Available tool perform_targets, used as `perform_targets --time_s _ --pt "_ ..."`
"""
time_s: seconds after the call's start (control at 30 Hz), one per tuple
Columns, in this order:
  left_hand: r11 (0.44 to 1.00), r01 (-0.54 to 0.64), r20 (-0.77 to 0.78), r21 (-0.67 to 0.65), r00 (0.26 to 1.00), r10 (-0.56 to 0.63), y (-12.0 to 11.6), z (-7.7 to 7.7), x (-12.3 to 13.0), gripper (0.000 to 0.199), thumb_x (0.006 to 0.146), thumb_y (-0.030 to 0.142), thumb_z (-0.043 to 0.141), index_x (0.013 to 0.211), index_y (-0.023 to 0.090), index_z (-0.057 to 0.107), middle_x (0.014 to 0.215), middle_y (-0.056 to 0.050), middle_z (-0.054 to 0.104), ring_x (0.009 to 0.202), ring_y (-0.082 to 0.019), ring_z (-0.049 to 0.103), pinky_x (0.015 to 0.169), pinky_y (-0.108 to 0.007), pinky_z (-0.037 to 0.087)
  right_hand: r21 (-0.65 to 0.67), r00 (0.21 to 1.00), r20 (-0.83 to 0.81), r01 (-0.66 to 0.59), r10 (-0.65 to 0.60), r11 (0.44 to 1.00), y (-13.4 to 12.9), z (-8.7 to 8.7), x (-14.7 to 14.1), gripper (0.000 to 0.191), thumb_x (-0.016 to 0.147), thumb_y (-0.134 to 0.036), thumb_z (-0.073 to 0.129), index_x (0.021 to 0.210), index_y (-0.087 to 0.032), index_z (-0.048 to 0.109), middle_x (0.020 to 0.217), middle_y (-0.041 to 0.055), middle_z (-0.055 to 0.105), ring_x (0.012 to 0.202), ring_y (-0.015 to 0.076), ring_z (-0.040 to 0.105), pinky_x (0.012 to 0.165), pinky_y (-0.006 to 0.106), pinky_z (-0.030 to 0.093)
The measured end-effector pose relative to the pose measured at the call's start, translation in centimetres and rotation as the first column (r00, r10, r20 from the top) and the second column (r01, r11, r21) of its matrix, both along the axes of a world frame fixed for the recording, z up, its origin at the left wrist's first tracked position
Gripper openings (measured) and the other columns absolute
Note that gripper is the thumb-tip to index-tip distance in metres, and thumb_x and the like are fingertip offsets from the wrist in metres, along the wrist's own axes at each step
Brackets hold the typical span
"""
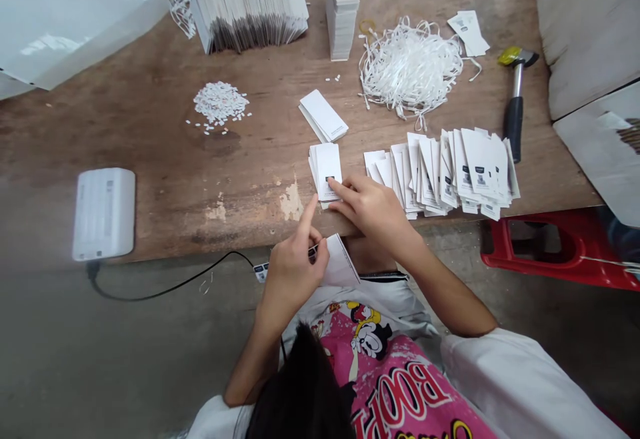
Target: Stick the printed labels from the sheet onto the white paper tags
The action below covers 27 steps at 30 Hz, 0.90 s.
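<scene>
My left hand (297, 262) is closed around a white sheet (341, 262) below the table edge, its index finger pointing up at a small stack of white cards (327, 159). A strip with small dark labels (261, 271) sticks out to the left of that hand; whether it is part of the same sheet I cannot tell. My right hand (370, 209) has its fingers stretched out, the index fingertip on a small dark label on the top card. Just behind lies another small stack of white cards (323, 115).
Spread-out printed cards (450, 172) lie to the right, before a heap of white strings (413, 69) and a hammer (515, 105). Farther back stand a row of strung cards (250, 9) and a tall card stack (343, 19). Left are tiny white pieces (220, 103) and a white power bank (105, 212).
</scene>
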State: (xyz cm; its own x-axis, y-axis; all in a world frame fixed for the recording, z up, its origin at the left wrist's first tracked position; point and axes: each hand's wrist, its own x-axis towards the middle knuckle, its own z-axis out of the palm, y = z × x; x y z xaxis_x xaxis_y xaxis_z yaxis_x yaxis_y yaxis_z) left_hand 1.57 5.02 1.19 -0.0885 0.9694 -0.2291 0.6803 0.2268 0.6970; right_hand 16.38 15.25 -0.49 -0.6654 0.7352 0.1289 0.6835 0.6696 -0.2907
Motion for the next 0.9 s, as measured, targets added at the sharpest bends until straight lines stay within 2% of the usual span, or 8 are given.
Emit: perform_targets --time_s 0.23,0.33,0.43,0.5,0.6,0.67,0.8,0.9 --pt "0.995 -0.057 0.078 -0.085 0.995 0.063 -1.7 -0.5 0.4 0.064 0.086 0.022 0.044 0.147 0.024 0.029 0.077 0.005 0.063 0.07 -0.011 0.06 0.074 -0.023 0.046 0.082 0.997 0.076 -0.028 0.021 0.996 -0.7 0.2 -0.3 0.026 0.097 -0.018 0.041 0.109 -0.016 0.065 0.085 0.0073 0.063 0.075 0.0178 0.053 0.061 0.029 0.034" --pt "0.992 -0.081 0.118 -0.093 0.989 0.092 -2.6 -0.9 0.7 0.06 0.086 0.026 0.045 0.145 0.023 0.033 0.076 0.005 0.063 0.069 -0.012 0.06 0.074 -0.025 0.048 0.114 0.998 -0.048 -0.033 0.039 0.993 -1.0 0.9 0.3 0.03 0.098 -0.017 0.037 0.11 -0.015 0.065 0.082 0.0078 0.063 0.075 0.0182 0.053 0.063 0.031 0.036" --pt "0.992 -0.091 0.142 -0.092 0.984 0.104 -3.3 -1.0 0.9 0.056 0.087 0.03 0.045 0.142 0.022 0.039 0.076 0.004 0.062 0.068 -0.013 0.06 0.074 -0.026 0.049 0.16 0.967 -0.249 0.099 -0.057 0.982 -1.4 1.8 2.2 0.031 0.098 -0.02 0.04 0.113 -0.022 0.067 0.081 0.0065 0.064 0.073 0.017 0.055 0.065 0.031 0.042" --pt "0.993 -0.088 0.147 -0.077 0.984 0.099 -3.7 -0.9 0.9 0.053 0.088 0.031 0.045 0.139 0.022 0.043 0.075 0.003 0.061 0.069 -0.013 0.06 0.075 -0.026 0.049 0.213 0.913 -0.362 0.278 -0.188 0.937 -1.9 2.2 4.4 0.03 0.096 -0.022 0.045 0.112 -0.027 0.069 0.079 0.0059 0.063 0.071 0.0172 0.056 0.065 0.031 0.045" --pt "0.994 -0.081 0.139 -0.078 0.986 0.092 -4.1 -0.8 0.9 0.05 0.089 0.031 0.044 0.138 0.022 0.045 0.076 0.003 0.06 0.072 -0.012 0.06 0.077 -0.025 0.048 0.313 0.777 -0.504 0.57 -0.376 0.759 -2.2 2.1 8.6 0.026 0.092 -0.022 0.052 0.109 -0.03 0.072 0.077 0.0058 0.06 0.07 0.0184 0.056 0.067 0.034 0.046" --pt "0.994 -0.071 0.136 -0.086 0.987 0.083 -4.3 -0.8 0.9 0.049 0.089 0.03 0.044 0.137 0.021 0.046 0.077 0.002 0.061 0.072 -0.012 0.06 0.076 -0.025 0.049 0.335 0.746 -0.529 0.621 -0.404 0.708 -2.4 1.8 11.4 0.026 0.09 -0.021 0.057 0.108 -0.031 0.072 0.083 0.0062 0.06 0.073 0.0186 0.055 0.067 0.034 0.046" --pt "0.995 -0.031 0.172 -0.093 0.984 0.047 -4.4 -1.0 1.2 0.04 0.089 0.029 0.048 0.127 0.022 0.055 0.078 0.002 0.066 0.07 -0.012 0.061 0.074 -0.025 0.051 0.281 0.815 -0.426 0.532 -0.393 0.799 -3.8 1.6 14.2 0.032 0.086 -0.026 0.063 0.117 -0.03 0.068 0.096 0.0087 0.058 0.084 0.0214 0.055 0.073 0.037 0.048" --pt "0.994 -0.02 0.245 -0.104 0.969 0.045 -4.1 -0.5 2.0 0.025 0.087 0.03 0.055 0.108 0.022 0.066 0.08 0.001 0.071 0.07 -0.012 0.064 0.072 -0.025 0.053 0.145 0.8 -0.5 0.454 -0.331 0.879 -6.4 2.7 12.6 0.033 0.088 -0.023 0.057 0.119 -0.028 0.066 0.094 0.008 0.059 0.088 0.0217 0.057 0.076 0.037 0.049"
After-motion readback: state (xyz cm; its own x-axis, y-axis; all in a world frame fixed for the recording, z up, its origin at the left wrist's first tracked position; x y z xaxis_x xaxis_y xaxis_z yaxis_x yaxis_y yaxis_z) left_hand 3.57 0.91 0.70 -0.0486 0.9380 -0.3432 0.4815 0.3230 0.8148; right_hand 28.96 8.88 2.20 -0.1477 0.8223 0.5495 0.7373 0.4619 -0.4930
